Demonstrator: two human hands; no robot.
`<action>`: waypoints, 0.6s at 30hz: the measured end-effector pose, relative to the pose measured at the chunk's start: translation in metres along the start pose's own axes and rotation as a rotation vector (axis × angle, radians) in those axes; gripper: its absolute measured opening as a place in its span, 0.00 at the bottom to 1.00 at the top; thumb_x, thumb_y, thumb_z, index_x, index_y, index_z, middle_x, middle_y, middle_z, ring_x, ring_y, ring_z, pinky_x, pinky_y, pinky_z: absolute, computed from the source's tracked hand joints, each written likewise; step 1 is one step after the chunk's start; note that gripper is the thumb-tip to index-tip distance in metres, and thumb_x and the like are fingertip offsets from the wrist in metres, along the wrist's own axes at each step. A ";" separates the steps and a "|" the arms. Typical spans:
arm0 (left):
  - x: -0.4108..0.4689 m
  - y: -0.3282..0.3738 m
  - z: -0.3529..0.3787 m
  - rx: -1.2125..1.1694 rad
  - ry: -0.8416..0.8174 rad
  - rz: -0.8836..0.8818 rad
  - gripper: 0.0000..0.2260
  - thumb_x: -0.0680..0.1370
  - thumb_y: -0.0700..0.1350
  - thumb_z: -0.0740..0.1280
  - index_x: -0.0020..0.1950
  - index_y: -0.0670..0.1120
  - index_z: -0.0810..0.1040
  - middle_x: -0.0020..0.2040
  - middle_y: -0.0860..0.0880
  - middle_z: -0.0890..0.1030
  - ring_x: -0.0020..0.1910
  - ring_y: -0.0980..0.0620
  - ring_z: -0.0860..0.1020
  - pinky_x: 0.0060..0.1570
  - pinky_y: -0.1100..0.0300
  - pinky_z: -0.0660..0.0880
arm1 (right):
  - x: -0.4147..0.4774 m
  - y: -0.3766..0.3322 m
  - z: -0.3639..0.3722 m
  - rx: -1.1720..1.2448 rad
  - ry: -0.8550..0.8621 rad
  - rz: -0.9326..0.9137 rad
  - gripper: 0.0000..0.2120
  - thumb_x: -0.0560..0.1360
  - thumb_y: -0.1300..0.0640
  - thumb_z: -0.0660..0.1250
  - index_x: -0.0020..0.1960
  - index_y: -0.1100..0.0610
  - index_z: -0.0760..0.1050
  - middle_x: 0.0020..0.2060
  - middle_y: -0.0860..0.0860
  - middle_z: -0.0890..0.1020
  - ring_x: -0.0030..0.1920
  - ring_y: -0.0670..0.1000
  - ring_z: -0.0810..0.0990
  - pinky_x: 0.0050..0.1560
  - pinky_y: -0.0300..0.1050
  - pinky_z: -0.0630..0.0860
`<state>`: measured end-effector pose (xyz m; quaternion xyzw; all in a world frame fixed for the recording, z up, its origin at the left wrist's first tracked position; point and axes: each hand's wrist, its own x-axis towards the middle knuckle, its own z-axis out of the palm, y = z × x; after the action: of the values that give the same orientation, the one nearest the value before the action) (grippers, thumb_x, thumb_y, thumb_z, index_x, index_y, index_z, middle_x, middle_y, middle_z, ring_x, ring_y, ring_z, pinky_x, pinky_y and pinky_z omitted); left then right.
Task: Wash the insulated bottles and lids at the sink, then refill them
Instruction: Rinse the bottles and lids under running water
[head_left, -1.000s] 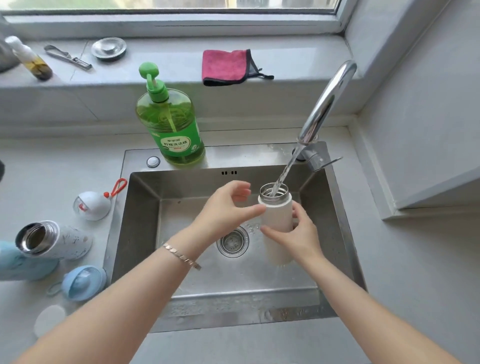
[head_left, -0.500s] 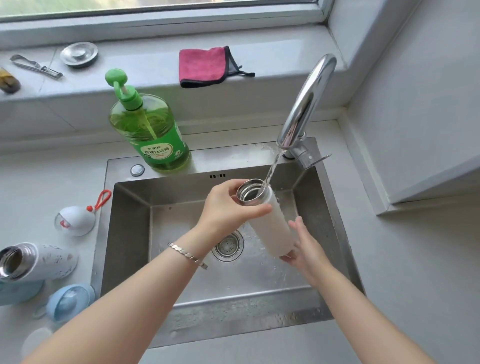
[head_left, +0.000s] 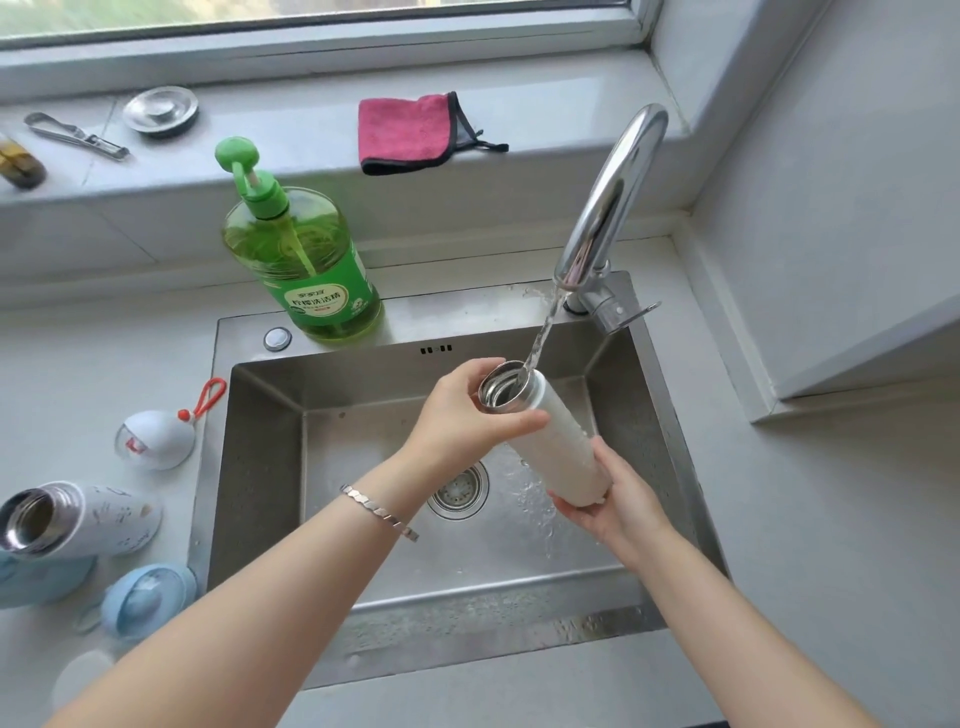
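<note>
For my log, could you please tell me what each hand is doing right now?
Left hand: grips the white bottle near its mouth.
Right hand: holds the same bottle's base.

Soft, bright daylight comes in through the window (head_left: 311, 21) at the top and lights everything evenly. The chrome faucet (head_left: 613, 208) carries hard white glare along its curve. The steel sink (head_left: 260, 467) has a duller sheen on its wet front rim and a shaded left wall. The steel mouth of the white bottle (head_left: 561, 452) glints. A faint, soft-edged shadow lies beside the soap bottle (head_left: 311, 260). Wide-angle distortion bows the sill (head_left: 311, 119) and the tabletop (head_left: 831, 519) edges. The lower left corner looks slightly blurred.
</note>
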<state>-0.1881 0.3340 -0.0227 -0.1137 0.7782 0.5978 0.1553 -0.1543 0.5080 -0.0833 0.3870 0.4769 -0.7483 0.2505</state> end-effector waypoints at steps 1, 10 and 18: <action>0.001 0.002 0.000 0.003 -0.013 -0.043 0.23 0.68 0.50 0.75 0.61 0.51 0.75 0.52 0.55 0.79 0.49 0.56 0.79 0.47 0.61 0.77 | -0.002 -0.001 0.000 -0.013 0.027 -0.023 0.09 0.77 0.51 0.62 0.54 0.55 0.74 0.52 0.58 0.74 0.49 0.57 0.75 0.46 0.52 0.78; -0.036 -0.036 -0.009 -0.659 0.145 -0.632 0.18 0.82 0.50 0.53 0.50 0.42 0.78 0.44 0.43 0.80 0.40 0.45 0.75 0.40 0.56 0.70 | -0.065 0.000 0.027 -0.434 0.225 -0.715 0.21 0.69 0.49 0.71 0.61 0.44 0.72 0.58 0.44 0.75 0.56 0.41 0.74 0.54 0.38 0.73; -0.051 -0.027 0.004 -0.626 0.161 -0.497 0.22 0.82 0.56 0.50 0.66 0.44 0.72 0.62 0.47 0.75 0.52 0.50 0.75 0.58 0.53 0.70 | -0.068 -0.008 0.032 -0.331 0.372 -0.748 0.10 0.77 0.52 0.63 0.58 0.47 0.74 0.55 0.43 0.77 0.56 0.43 0.74 0.57 0.39 0.70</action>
<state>-0.1310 0.3306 -0.0290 -0.3866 0.5171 0.7393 0.1912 -0.1321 0.4828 -0.0161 0.2707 0.7344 -0.6186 -0.0689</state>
